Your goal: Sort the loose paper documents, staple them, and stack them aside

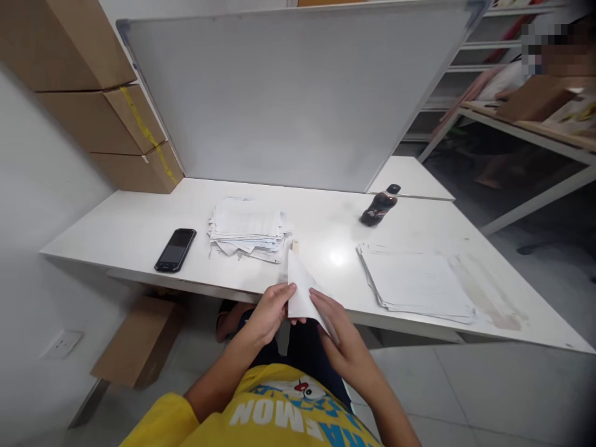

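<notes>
A white sheet of paper [302,292], curled or partly folded, is held between my hands just over the table's front edge. My left hand [272,310] pinches its left side, thumb on top. My right hand [338,323] has its fingers closed along the right side, where the sheet bends down. Just beyond the paper lies a small pale block-like item [295,246], partly covered. To the left sits an uneven stack of papers [246,222]. A flatter pile of sheets [419,282] lies to the right.
The white table [321,217] also holds a black phone [176,249] at left and a dark drink bottle [380,205] at back right. Behind stands a whiteboard [298,93]. Cardboard boxes [135,167] are stacked at left, another box [139,341] below. A person sits by another table [526,127].
</notes>
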{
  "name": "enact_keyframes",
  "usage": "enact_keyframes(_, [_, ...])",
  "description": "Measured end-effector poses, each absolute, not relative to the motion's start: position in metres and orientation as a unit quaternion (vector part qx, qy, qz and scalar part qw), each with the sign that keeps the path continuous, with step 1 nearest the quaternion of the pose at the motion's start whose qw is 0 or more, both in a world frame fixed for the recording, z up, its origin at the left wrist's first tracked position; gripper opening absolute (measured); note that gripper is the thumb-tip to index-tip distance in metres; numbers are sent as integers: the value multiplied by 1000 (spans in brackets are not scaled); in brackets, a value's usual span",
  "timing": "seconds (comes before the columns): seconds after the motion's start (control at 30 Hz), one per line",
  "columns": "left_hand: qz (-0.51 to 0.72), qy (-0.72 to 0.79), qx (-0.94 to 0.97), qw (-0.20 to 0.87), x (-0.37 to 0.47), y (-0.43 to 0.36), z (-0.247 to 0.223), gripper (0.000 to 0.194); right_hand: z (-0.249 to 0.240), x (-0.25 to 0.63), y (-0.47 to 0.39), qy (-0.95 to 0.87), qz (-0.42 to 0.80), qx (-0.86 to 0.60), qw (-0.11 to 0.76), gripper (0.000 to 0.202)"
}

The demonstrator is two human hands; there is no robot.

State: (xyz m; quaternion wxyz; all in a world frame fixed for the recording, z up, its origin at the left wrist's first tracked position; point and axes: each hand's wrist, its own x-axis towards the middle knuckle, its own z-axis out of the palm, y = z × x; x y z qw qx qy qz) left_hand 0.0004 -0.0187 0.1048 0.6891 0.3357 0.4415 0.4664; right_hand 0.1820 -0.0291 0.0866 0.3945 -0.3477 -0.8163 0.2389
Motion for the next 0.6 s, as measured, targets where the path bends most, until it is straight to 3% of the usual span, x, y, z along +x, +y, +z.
enact_keyframes(0.07, [386,401,451,697,-9,-8,120,50,89,197,-30,-800,135,-373,451,58])
enact_keyframes(0.13, [330,392,597,617,-23,18,128,48,93,217,-21,-764,-1,-413,496,53])
enact_keyframes(0.23, [348,510,724,309,-48,81,115,47,94,252,7,-629,-205,-502,557,39])
enact_keyframes(0.3, [308,609,714,157,-65,122,88,65,87,275,29,-545,-267,-552,573,32])
enact_keyframes(0.37, [266,662,695,93,-78,147,57,72,69,295,49,-546,-259,-578,548,30])
enact_keyframes(0.5, [270,660,701,-8,-90,154,18,58,15,324,65,-655,-131,-609,427,30])
enact_keyframes(0.6, [297,662,688,-30,-91,147,12,44,-26,343,62,-662,-59,-638,388,34])
